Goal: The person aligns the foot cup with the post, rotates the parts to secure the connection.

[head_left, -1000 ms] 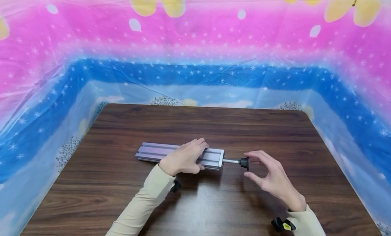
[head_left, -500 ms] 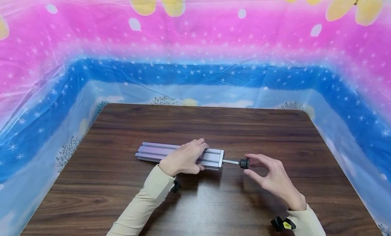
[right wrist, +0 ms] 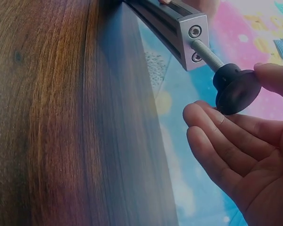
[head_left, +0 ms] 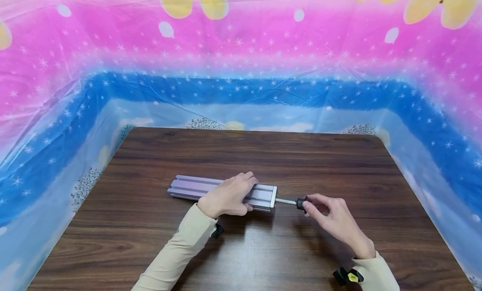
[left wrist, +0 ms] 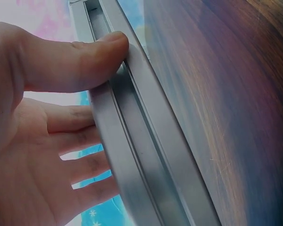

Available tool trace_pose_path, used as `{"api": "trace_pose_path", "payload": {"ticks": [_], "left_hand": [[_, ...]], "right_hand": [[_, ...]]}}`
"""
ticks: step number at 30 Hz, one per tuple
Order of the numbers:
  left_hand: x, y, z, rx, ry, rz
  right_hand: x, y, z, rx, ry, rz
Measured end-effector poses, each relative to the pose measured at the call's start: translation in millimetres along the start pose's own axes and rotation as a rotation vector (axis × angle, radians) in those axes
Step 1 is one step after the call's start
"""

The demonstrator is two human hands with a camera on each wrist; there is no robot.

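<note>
A silver slotted aluminium profile lies across the middle of the table. My left hand grips it over the top, the thumb on the near slotted side and the fingers on the far side. From the profile's right end plate, fixed with two socket screws, sticks out the threaded rod of a levelling foot. At the rod's tip is its black round base. My right hand pinches the rim of this base between thumb and fingers; in the right wrist view, the other fingers extend beneath it.
The dark wood-grain table reaches back to a pink and blue patterned cloth hanging around its back and sides. Black straps with small blocks sit at both wrists.
My right thumb and fingers have come together on the black base, from standing wider apart around it. The base has dipped slightly. My left hand and the profile have hardly moved.
</note>
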State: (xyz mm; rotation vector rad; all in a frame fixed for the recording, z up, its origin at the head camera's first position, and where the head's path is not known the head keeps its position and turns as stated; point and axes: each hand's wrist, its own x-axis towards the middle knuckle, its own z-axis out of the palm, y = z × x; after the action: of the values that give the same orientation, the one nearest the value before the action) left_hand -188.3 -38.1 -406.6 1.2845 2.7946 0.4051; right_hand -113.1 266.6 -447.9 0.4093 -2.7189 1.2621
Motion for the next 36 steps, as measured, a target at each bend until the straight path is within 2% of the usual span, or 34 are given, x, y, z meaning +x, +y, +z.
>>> {"api": "trace_pose_path", "payload": {"ticks": [9,13,18,24,36], "left_hand": [[-0.9,-1.6,-0.5,-0.004,-0.001,-0.010],[-1.4,-3.3,-0.7,-0.011,0.005,-0.014],[-2.5,-7.0,-0.8,-0.009,0.009,-0.020],[-4.6,-11.0,-0.2,-0.005,0.021,-0.022],[-4.8,-10.6,-0.8,-0.014,0.007,-0.037]], "right_hand": [[2.4,-0.4,1.1,-0.063,-0.003,0.016],[1.2,-2.6,2.4,-0.103,0.028,-0.061],[0.5,-5.8,3.8,-0.066,0.068,-0.188],[3.3,-8.3,5.0,-0.050,0.104,-0.262],[5.1,-4.8,8.9,-0.066,0.095,-0.214]]}}
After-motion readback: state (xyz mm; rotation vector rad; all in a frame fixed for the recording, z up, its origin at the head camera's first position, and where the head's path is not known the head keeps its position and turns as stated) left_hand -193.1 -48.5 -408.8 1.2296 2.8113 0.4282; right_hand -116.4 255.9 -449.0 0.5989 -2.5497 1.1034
